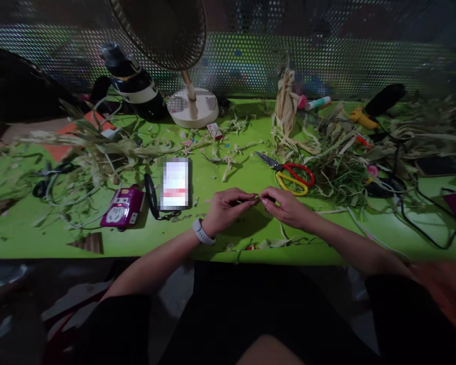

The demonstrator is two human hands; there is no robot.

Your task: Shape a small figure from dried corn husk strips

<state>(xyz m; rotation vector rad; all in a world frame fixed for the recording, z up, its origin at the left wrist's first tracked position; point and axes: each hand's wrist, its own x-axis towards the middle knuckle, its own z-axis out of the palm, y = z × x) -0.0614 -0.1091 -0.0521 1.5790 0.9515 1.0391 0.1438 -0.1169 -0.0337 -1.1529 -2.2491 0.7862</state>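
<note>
My left hand (231,205), with a white band at the wrist, is closed in a pinch. Its fingertips meet those of my right hand (283,204), which is pinched too. Between the two sits something small, thin and brownish, too dark and tiny to name. Both hands are just above the green table (213,243). Beyond my right hand lie scissors (285,171) with one red and one yellow handle, blades spread. Left of my left hand is a phone (175,183) with a lit, blurred screen.
Dried corn husks (137,147) and green scraps (342,177) litter the table. A husk bundle (286,104) stands at the back. Also there are a fan (192,107), a dark bottle (137,86), a purple power strip (122,207), a yellow-and-black tool (365,117) and loose cables.
</note>
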